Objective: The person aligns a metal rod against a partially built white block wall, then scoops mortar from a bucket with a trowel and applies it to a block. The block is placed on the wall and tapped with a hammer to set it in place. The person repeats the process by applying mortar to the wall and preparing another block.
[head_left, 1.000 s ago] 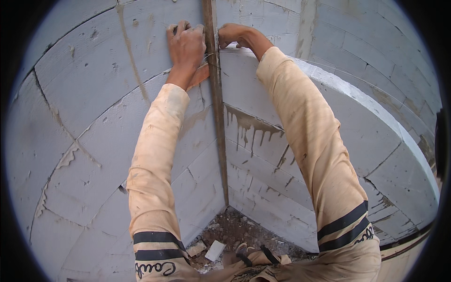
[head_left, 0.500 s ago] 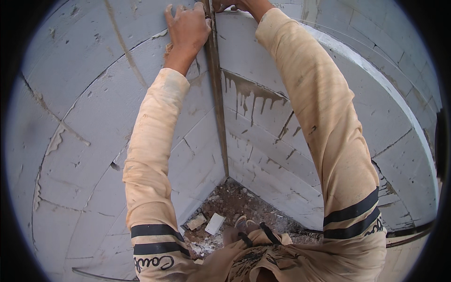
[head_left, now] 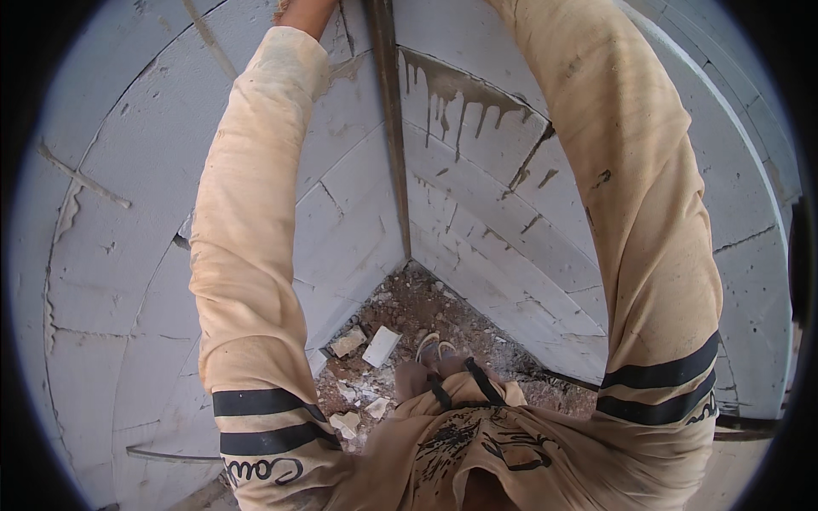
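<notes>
The pole (head_left: 394, 128) ran lengthwise from twelve o'clock to the centre, the left wrist (head_left: 308, 15) at eleven being nearer than the right sleeve (head_left: 635, 187), and the hands' grip, out of view, I could not tell.

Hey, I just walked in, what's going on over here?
A person in a tan long-sleeved shirt is reaching up at a corner between a left block wall and a right block wall. Both hands are beyond the picture's top edge, so their grip can't be seen. A dark, narrow bar runs down the corner between the arms. Broken block pieces lie on the dirt floor.
</notes>
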A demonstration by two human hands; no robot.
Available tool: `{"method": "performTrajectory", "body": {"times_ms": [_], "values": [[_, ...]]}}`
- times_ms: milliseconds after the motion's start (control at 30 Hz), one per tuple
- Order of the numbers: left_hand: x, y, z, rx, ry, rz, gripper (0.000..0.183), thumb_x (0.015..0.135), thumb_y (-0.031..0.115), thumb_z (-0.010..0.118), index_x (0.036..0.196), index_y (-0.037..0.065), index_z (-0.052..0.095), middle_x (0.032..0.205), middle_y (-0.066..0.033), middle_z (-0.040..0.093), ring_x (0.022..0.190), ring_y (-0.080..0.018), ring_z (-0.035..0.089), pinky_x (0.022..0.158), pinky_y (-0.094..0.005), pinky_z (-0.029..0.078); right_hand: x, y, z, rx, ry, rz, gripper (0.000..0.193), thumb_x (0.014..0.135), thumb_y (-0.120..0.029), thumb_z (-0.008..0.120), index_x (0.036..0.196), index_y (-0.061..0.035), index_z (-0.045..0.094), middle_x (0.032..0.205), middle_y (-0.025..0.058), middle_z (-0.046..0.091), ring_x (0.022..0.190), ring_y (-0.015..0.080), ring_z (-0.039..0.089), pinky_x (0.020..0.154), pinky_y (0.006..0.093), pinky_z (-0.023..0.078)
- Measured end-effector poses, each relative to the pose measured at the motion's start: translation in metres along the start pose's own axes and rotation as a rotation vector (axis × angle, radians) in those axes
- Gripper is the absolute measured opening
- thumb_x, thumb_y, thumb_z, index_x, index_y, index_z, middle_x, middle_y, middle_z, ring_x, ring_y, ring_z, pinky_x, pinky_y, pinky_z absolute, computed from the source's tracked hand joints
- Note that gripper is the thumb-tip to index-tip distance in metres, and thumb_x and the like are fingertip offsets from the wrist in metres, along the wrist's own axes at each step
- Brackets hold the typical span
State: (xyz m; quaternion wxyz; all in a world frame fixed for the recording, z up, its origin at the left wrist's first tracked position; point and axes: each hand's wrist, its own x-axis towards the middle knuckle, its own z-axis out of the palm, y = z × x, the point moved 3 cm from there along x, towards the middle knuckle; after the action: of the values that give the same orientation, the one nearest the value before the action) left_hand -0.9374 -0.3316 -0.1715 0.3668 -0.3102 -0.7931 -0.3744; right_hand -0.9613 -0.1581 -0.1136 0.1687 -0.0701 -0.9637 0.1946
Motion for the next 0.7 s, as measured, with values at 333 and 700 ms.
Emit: {"method": "performTrajectory", "body": {"times_ms": [333, 700], "values": [[0.018, -0.021, 0.027, -0.982, -0.504, -0.132, 0.024, 0.087, 0.005, 0.07, 0.11, -0.001, 0.068, 0.092, -0.0084, 0.073, 0.078, -0.0178, 0.068, 0.066, -0.0325, 0.055, 0.067, 0.01, 0.019, -1.051, 0.296, -0.721, 0.026, 0.088, -0.024, 0.059, 0.084, -0.0044, 0.075, 0.082, 0.0187, 0.073, 0.078, 0.0288, 0.071, 0.073, 0.0498, 0.052], [0.024, -0.036, 0.023, -0.363, -0.356, -0.154, 0.03, 0.083, 0.021, 0.079, 0.108, 0.005, 0.076, 0.094, -0.009, 0.076, 0.088, -0.0173, 0.069, 0.09, -0.0352, 0.051, 0.0, -0.009, -0.009, -0.16, 0.103, -0.073, 0.035, 0.083, -0.034, 0.064, 0.096, -0.0036, 0.077, 0.091, 0.0183, 0.075, 0.082, 0.0317, 0.074, 0.073, 0.0427, 0.057]]}}
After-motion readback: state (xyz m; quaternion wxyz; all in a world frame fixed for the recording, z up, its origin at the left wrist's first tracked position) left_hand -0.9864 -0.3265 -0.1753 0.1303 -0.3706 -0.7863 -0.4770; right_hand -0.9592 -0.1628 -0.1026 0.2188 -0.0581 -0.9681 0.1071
